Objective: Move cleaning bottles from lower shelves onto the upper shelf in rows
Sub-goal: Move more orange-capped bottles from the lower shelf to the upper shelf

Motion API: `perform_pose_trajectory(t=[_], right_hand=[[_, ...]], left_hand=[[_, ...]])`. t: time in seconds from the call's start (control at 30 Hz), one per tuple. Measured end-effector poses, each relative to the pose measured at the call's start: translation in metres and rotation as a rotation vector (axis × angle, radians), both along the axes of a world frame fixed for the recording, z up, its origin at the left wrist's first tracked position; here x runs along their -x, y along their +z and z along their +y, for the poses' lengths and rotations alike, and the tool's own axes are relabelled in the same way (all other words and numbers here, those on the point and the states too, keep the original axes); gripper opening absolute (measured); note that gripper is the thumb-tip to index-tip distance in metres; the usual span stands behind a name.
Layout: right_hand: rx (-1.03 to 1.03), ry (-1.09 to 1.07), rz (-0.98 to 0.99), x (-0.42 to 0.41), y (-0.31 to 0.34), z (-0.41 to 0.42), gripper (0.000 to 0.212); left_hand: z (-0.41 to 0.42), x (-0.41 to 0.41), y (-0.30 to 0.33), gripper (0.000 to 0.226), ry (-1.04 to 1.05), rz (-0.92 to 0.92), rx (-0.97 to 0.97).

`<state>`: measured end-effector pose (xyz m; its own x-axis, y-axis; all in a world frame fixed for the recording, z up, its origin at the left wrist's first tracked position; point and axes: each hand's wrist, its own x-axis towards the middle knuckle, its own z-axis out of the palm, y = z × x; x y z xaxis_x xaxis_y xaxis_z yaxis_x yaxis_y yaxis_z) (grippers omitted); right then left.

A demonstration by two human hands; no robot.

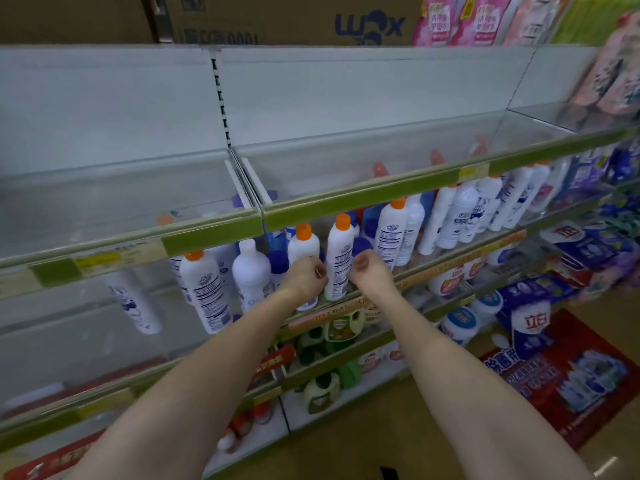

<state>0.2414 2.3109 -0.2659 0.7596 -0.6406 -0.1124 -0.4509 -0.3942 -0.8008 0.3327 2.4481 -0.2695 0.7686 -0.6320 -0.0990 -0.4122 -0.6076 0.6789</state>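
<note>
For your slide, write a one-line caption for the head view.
Both hands, left hand and right hand, reach white orange-capped cleaning bottles below the bare upper shelf.

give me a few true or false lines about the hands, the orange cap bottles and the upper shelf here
1. Both hands are at the lower shelf, among white bottles. True.
2. The left hand is lifting a bottle onto the upper shelf. False: it is down at the lower shelf, against an orange-capped bottle that still stands there.
3. The bottle between the hands has an orange cap. True.
4. The right hand has a grip on a blue box. False: it is beside the white bottle, fingers curled; whether it grips the bottle is unclear.
5. Cardboard boxes sit above the upper shelf. True.
</note>
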Motion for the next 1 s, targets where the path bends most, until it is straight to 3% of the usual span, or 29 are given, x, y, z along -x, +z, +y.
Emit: perform_pose_trajectory(t=[0.27, 0.47, 0.63, 0.8, 1.0], right_hand=[[-0.023, 0.158, 0.057, -0.031, 0.002, -0.042, 0.054], [-0.078, 0.408, 0.036, -0.045, 0.007, -0.066, 0.074], [-0.098, 0.532, 0.008, -0.047, 0.002, -0.08, 0.079], [-0.108, 0.671, -0.008, -0.045, -0.001, -0.085, 0.058], [-0.053, 0.747, 0.0, -0.044, 0.003, -0.082, 0.054]], left_hand=[[-0.02, 0.003, -0.018, 0.003, 0.246, 0.028, -0.069], [-0.035, 0.02, -0.014, 0.016, 0.423, 0.05, -0.052], [-0.042, 0.035, -0.01, 0.022, 0.521, 0.044, -0.014], [-0.048, 0.054, -0.01, 0.028, 0.641, 0.1, -0.003], [-0.045, 0.072, -0.011, 0.033, 0.742, 0.186, 0.063]])
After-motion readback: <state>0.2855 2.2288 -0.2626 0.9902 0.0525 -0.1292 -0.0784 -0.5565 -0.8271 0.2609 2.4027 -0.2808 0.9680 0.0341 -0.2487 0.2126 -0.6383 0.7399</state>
